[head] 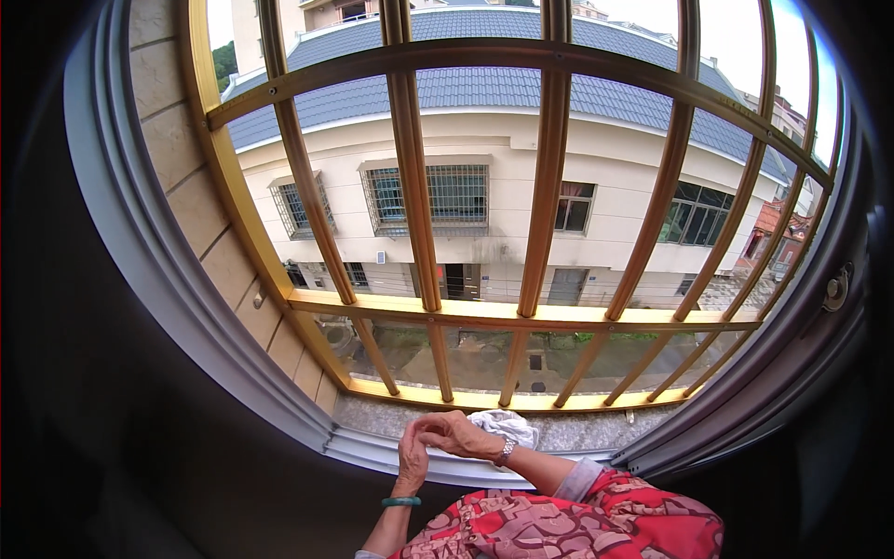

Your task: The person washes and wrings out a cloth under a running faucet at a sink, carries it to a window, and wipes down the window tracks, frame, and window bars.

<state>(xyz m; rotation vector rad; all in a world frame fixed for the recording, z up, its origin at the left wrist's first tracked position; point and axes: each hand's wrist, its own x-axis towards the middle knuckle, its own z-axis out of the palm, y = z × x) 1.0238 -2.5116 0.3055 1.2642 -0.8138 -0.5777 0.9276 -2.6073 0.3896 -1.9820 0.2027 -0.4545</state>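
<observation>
My left hand (413, 454), with a green bangle on the wrist, is raised just inside the window. Its fingers meet those of my right hand (454, 433), which comes in from the right with a metal-band wristwatch (506, 451). The fingertips overlap, so whether something small is pinched between them is hidden. Just behind my right hand, a crumpled white cloth (506, 423) lies on the speckled stone sill (583, 434). Neither hand is holding the cloth. Below both hands runs the light metal window track (475, 469).
Gold-coloured metal security bars (531, 314) stand beyond the sill. A grey window frame (181, 307) curves along the left, beside a tiled wall (202, 209). On the right is a dark sash (761, 391) with a latch (834, 288). A pale building (517, 150) rises outside.
</observation>
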